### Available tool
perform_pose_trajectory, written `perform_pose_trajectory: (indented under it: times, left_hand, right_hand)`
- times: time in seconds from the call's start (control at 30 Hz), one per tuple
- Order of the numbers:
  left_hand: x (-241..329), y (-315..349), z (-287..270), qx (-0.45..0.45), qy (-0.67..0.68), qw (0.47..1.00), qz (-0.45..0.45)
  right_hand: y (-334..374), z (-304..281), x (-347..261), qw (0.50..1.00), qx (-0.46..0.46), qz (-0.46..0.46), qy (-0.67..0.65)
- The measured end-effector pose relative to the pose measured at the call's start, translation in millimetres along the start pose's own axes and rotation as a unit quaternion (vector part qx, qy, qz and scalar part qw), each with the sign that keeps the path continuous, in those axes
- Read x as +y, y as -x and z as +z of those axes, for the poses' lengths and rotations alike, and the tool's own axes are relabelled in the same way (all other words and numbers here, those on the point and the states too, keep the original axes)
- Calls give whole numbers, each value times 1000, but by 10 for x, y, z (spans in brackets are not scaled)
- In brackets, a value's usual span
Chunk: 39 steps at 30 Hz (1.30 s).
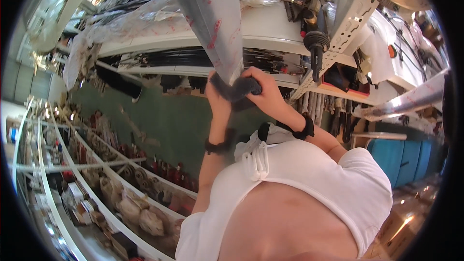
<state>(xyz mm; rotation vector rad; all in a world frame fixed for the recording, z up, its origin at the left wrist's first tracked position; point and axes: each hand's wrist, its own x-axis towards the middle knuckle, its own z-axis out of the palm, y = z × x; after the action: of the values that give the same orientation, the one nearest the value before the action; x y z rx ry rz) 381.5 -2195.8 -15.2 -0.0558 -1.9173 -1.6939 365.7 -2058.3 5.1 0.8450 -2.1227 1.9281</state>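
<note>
In front of my chest, both hands grip a dark grey, curved, soft-looking piece (235, 90), whose exact kind I cannot make out. My left hand (215, 85) closes on its left end, and my right hand (263, 88) wraps its right end. Directly above and touching it is the lower end of a long, tapering clear plastic sleeve (210, 12) with red print, which runs up out of view. What lies inside the sleeve is hard to tell. Black bands circle my left wrist (215, 146) and my right wrist (304, 128).
A white shelf (266, 28) ahead carries long parts and plastic wrap. Beside its perforated post (344, 19) hangs a black-booted shaft (316, 43). Another plastic-wrapped tube (411, 97) juts in at right. Racks of wrapped parts (130, 209) line the lower left; a teal cabinet (398, 162) stands right.
</note>
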Motion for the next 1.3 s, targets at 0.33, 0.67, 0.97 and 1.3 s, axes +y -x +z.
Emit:
perform_pose_trajectory:
  times: [0.33, 0.67, 0.97, 1.3]
  left_hand:
    - [-629, -131, -278, -234, 9, 965, -115]
    - [-57, -330, 129, -294, 199, 935, 3]
    - [-545, -113, 185, -294, 275, 910, -94]
    - [-379, -350, 299, -257, 176, 950, 23]
  right_hand:
    - [450, -46, -17, 969, 173, 110, 136]
    - [189, 527, -485, 926, 373, 19, 43]
    - [266, 608, -389, 906, 408, -13, 116]
    - [48, 356, -217, 945, 292, 7, -147]
